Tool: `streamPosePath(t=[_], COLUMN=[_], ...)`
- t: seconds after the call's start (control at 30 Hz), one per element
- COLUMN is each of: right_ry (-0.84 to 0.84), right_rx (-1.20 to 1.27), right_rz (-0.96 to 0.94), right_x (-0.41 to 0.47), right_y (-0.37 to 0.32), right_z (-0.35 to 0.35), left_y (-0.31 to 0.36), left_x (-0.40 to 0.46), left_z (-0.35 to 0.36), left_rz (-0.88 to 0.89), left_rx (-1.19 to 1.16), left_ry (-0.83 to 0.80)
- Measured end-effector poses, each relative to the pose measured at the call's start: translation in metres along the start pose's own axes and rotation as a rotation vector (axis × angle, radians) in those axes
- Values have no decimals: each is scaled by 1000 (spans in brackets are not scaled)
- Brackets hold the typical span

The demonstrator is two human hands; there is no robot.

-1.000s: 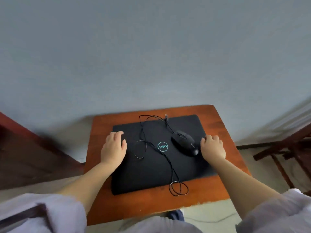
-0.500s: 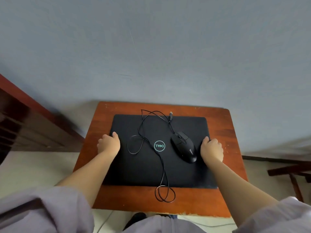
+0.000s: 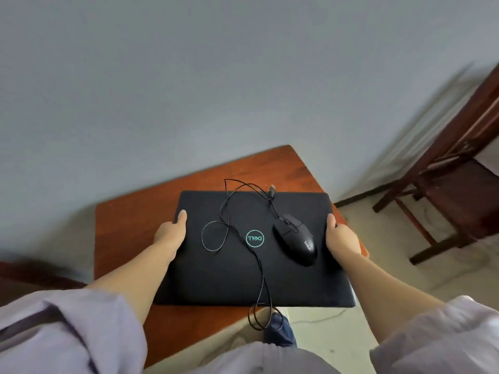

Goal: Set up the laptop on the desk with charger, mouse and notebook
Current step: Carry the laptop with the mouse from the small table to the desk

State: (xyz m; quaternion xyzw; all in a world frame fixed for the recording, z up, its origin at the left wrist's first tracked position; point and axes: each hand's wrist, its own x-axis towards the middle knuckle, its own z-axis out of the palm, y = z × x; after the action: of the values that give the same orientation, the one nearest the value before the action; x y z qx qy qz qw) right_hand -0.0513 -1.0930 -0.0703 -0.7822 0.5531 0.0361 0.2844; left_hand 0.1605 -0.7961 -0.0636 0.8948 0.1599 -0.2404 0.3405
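Observation:
A closed black laptop (image 3: 232,276) with a teal logo is held by its two side edges above the small wooden desk (image 3: 127,233), its near right corner past the desk's edge. My left hand (image 3: 171,233) grips the left edge, thumb on the lid. My right hand (image 3: 341,237) grips the right edge. A black wired mouse (image 3: 295,240) rides on the lid to the right of the logo. Its thin cable (image 3: 224,209) loops over the lid and hangs off the near edge. Charger and notebook are out of view.
A grey wall (image 3: 216,90) stands right behind the desk. A dark wooden chair (image 3: 459,190) is on the floor to the right. Dark wooden furniture (image 3: 29,273) shows at the left edge. My knee and foot are below the desk's near corner.
My hands went from resting on the lid to gripping the laptop's side edges. The laptop now sits to the right and nearer, overhanging the desk; my head has turned right.

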Motion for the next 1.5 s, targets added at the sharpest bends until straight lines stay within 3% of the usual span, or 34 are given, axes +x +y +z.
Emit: streamPosePath(t=[0.17,0.37,0.6,0.8,1.03,1.5], right_ry=[128,304,410,458,494,595], right_rx=[204,328,404,431,441,539], right_rz=[275,602,856,964,1018,1146], right_x=[-33,-86,-127,-128,-74,120], right_y=[100,253,420,530,626,796], right_z=[-41,-98,-158,-222,-289,-479], left_y=[57,107,122,133,187,399], left_x=[-41,-152,-308,-413,-498,-677], left_z=[70,201,357,465,585,862], left_rz=[230,479,640,692,760,995], left_rx=[147,345,529,598,628,690], left_ry=[-155,-413,-578,-668,-730,-822])
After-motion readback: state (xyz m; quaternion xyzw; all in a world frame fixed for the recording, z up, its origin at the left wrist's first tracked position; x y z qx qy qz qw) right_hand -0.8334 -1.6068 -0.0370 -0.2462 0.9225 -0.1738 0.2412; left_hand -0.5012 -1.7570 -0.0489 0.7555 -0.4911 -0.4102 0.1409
